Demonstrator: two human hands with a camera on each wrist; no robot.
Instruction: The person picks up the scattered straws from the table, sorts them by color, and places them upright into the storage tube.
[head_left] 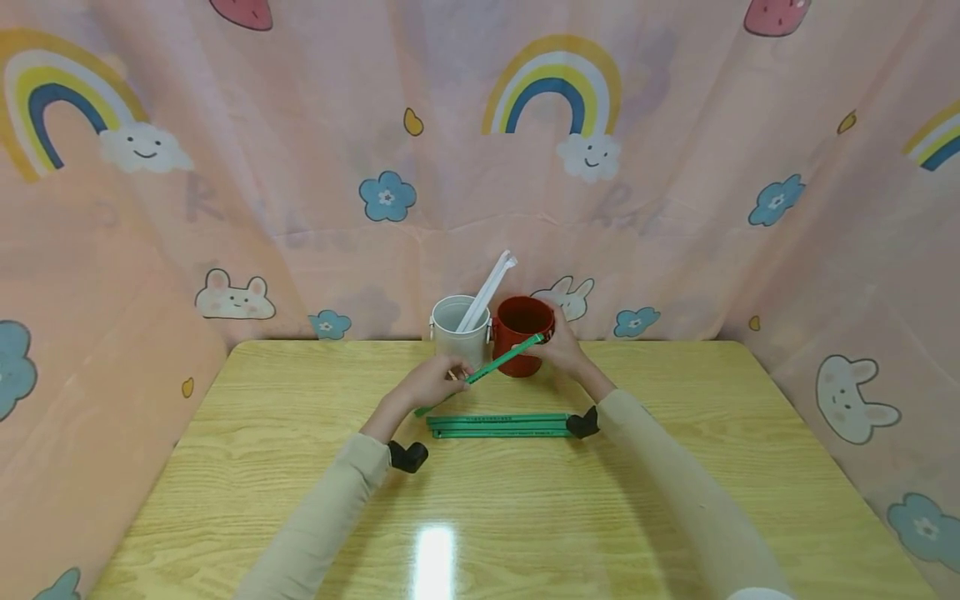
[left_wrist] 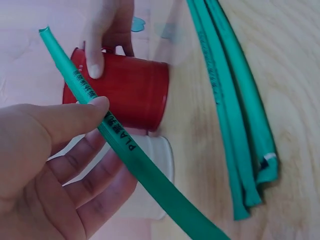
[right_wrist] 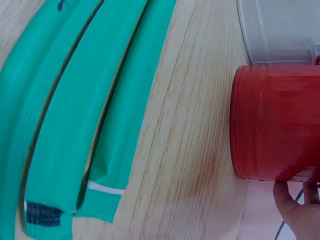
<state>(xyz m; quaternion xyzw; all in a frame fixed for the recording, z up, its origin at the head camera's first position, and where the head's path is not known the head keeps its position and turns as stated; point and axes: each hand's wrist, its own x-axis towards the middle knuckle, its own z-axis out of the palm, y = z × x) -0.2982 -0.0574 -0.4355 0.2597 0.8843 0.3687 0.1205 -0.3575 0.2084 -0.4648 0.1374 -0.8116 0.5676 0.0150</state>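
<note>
My left hand [head_left: 429, 385] pinches a green-wrapped straw [left_wrist: 142, 167] between thumb and fingers. The straw, printed with dark lettering, slants up to the right, its upper end in front of the red bucket [head_left: 506, 335]. On the bucket's right side, my right hand [head_left: 566, 348] grips it near the rim, the thumb lying along the outside in the left wrist view. The bucket stands upright on the table. Several more green-wrapped straws [head_left: 498, 426] lie side by side nearer to me, below both hands.
Left of the red bucket stands a white bucket [head_left: 456, 343] with white-wrapped straws [head_left: 487, 293] leaning out of it. Both buckets are at the back edge of the wooden table [head_left: 300, 400], close to a pink patterned curtain [head_left: 315, 125].
</note>
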